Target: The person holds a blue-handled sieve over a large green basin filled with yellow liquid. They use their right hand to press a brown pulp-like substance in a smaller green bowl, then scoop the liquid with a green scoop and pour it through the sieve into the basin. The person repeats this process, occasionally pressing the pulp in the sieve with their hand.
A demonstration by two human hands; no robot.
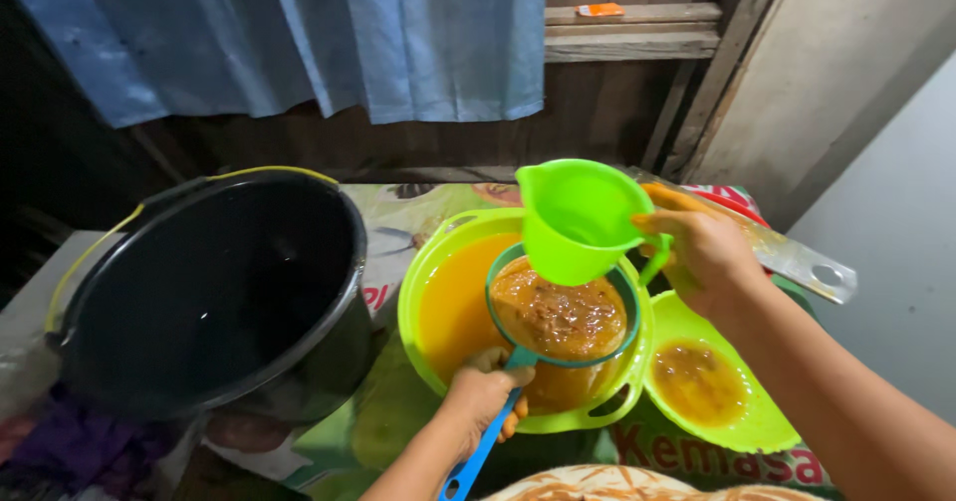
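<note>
Wooden wall and blue curtain [299, 33] behind | your left hand [483, 396] wraps the blue strainer [560, 314] handle, strainer over the big green bowl [428, 292] | your right hand [702, 252] grips the tipped green cup [578, 220] | orange juice fills the bowl, wet pulp sits unstrained | small green bowl [712, 381] holds more | black bucket [214, 292] beside.

Dim room, light from the right, dark shadowed left, sharp centre, wide-angle bending at edges
</note>
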